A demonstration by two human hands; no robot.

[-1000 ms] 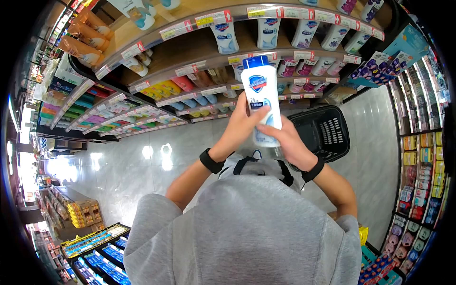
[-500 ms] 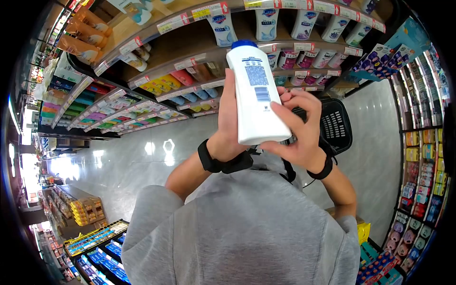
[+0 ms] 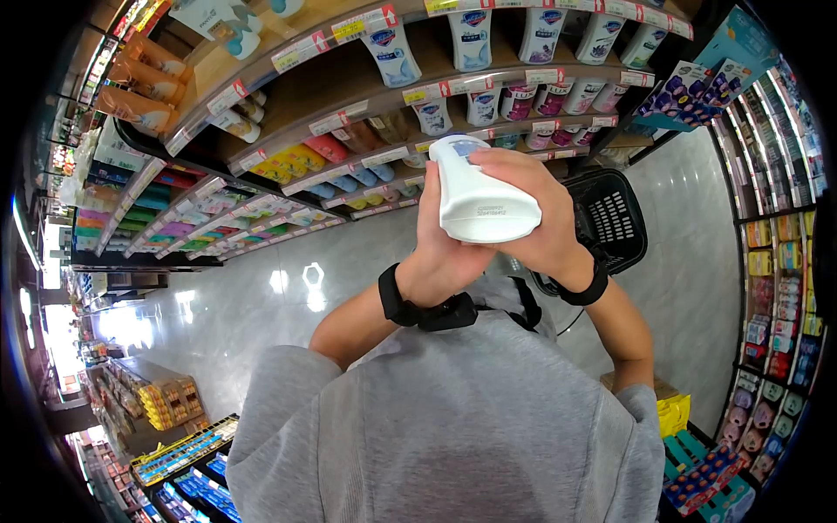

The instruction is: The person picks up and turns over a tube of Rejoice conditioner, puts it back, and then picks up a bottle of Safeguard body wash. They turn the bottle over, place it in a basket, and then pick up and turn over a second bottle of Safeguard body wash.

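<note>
A white body wash bottle (image 3: 484,205) is tipped so that its base faces me, with small dark print on the bottom. Part of the blue label shows near its far end; the cap is out of sight. My left hand (image 3: 440,257) supports the bottle along its left side and from underneath. Across the label and down the right side, the fingers of my right hand (image 3: 542,205) are wrapped round it. Each wrist wears a black band. Beyond the bottle, similar white bottles (image 3: 472,44) stand on the shelf.
Curved shelves (image 3: 340,122) of toiletries stretch ahead and to the left. A black shopping basket (image 3: 615,222) is on the floor at the right. Hanging goods (image 3: 776,305) line the far right rack. Cartons and display trays (image 3: 179,449) stand at the lower left.
The bottle has tilted from showing its back label to showing its base. My right hand has shifted from the lower right edge to a fuller hold over the label.
</note>
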